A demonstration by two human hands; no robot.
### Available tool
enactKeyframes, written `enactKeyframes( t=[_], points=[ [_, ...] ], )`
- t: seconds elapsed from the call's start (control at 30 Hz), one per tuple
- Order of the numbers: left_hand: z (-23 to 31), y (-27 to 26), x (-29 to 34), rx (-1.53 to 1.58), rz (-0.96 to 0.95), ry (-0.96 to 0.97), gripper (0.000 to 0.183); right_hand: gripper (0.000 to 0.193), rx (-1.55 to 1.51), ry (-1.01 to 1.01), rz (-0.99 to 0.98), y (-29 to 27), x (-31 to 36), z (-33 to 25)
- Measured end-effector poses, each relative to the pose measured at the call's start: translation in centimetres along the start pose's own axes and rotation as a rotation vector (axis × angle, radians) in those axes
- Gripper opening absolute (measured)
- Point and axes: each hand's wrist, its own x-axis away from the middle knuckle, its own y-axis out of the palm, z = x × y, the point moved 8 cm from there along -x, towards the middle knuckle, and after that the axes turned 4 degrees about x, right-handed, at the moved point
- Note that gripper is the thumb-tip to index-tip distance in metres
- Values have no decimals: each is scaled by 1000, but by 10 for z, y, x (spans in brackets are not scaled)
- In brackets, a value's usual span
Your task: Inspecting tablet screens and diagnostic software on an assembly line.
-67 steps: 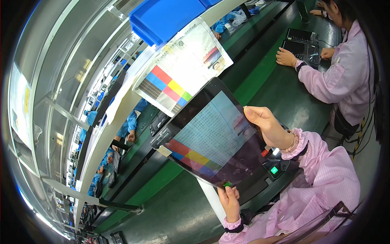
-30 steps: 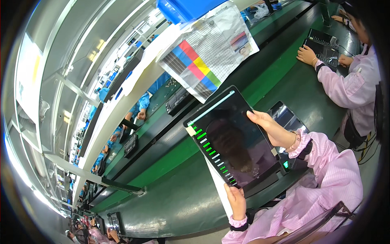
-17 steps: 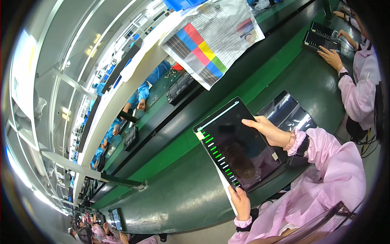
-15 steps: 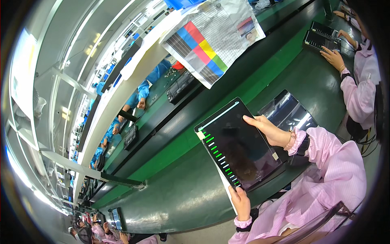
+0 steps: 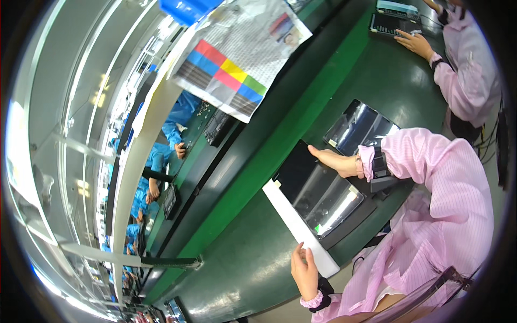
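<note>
A dark, glossy tablet-like screen (image 5: 318, 191) with small pale tabs at its edges lies tilted in front of me, light reflecting off its lower part. My right hand (image 5: 338, 162) grips its upper right edge, one digit stretched along the corner; the other fingers are mostly hidden. Along the screen's left side runs a long white board or strip (image 5: 301, 229). My left hand (image 5: 305, 273) is just off the lower left side of this strip, fingers apart and slightly bent, holding nothing. Dark bands circle both wrists over pink sleeves.
Another glossy panel (image 5: 360, 128) lies beyond my right hand on the dark green table (image 5: 237, 264). At the upper right, a co-worker's hand (image 5: 417, 44) touches a black device (image 5: 396, 24). A printed colour sheet (image 5: 237, 64) hangs ahead; blue-sleeved people work behind it.
My left hand has let go of the screen's lower corner and moved slightly left. The screen has gone from showing green and white bars to dark, and it now sits lower, exposing the white strip.
</note>
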Motion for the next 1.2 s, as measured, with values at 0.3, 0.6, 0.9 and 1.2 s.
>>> enactKeyframes(
  t=[0.3, 0.6, 0.9, 1.2],
  points=[
    [12, 40, 35, -611, -78, 139, 86, 56, 215, -843, 185, -67, 36, -83],
    [79, 9, -6, -282, 181, 54, 60, 34, 418, -879, 433, -153, 129, -54],
    [154, 134, -46, -433, -174, 256, 57, 30, 869, -875, 589, -137, 182, 3],
    [131, 97, -27, -467, -34, 223, 68, 44, 1187, -956, 222, -47, 172, 40]
  ],
)
